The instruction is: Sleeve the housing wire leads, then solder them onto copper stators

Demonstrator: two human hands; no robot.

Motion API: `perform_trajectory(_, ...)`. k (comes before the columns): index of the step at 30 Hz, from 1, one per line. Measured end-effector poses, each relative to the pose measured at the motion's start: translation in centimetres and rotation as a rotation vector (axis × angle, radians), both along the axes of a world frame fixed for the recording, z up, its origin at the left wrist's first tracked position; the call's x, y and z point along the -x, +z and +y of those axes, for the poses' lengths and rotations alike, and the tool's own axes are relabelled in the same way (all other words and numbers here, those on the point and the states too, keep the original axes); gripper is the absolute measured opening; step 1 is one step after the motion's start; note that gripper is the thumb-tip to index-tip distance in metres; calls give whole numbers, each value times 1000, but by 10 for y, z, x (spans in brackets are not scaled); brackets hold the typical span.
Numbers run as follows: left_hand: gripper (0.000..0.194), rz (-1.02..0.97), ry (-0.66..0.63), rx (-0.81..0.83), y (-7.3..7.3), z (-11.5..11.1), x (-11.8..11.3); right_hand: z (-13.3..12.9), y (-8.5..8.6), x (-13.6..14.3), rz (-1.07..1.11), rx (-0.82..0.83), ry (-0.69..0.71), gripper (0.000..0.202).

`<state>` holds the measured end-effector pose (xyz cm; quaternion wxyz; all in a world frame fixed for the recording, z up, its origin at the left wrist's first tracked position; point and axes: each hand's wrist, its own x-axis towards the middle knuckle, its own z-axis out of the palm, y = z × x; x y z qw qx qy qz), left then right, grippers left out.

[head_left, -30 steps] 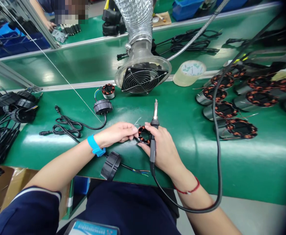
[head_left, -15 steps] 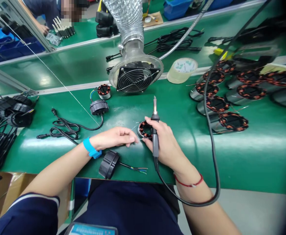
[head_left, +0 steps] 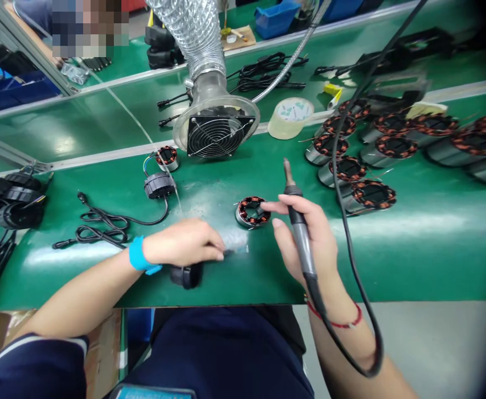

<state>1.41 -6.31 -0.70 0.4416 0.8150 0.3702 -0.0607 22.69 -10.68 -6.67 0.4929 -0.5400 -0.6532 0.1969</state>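
Observation:
My left hand (head_left: 188, 242) is closed with thumb and forefinger on the short black cable (head_left: 228, 252) of a black ribbed cap (head_left: 185, 276). The cap lies on the bench, partly hidden below the hand, and its wire ends are blurred. My right hand (head_left: 315, 238) holds a soldering iron (head_left: 301, 238) across the palm, tip up and away from me. The forefinger of that hand reaches to the rim of a copper-wound stator (head_left: 252, 211), which stands on the green bench between both hands. Thumb and stator are apart.
A fume extractor (head_left: 220, 138) hangs beyond the stator. Several more stators (head_left: 371, 195) stand at right, near a tape roll (head_left: 291, 117). The iron's cord (head_left: 342, 205) loops beside my right arm. At left lie a wired cap (head_left: 159, 185) and cables (head_left: 101, 224). Another person sits opposite.
My right hand has let go of the stator's side and moved right with the soldering iron. My left hand has come down from beside the stator onto the cap's cable.

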Motion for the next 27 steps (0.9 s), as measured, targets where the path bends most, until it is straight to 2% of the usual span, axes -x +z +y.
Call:
perform_trajectory(3,21,-156,227,114,-2,7,17,-11,10,12,145,97,37,34)
perform_trajectory(6,25,-229,323,202,-3,4,25,-15,13,27,292,153,153,35)
perform_trajectory(9,24,-272,317,234,-4,-2,27,-13,13,39,378,190,235,35)
perform_trajectory(13,19,-333,226,266,-4,-6,28,-8,13,44,484,235,374,39)
perform_trajectory(17,18,-355,191,285,-5,-8,30,-9,16,44,525,201,464,40)
perform_trajectory(21,18,-388,202,257,-7,-10,30,-11,15,45,527,187,452,41)
perform_trajectory(27,30,-549,410,135,-4,-15,28,-9,8,47,531,213,313,42)
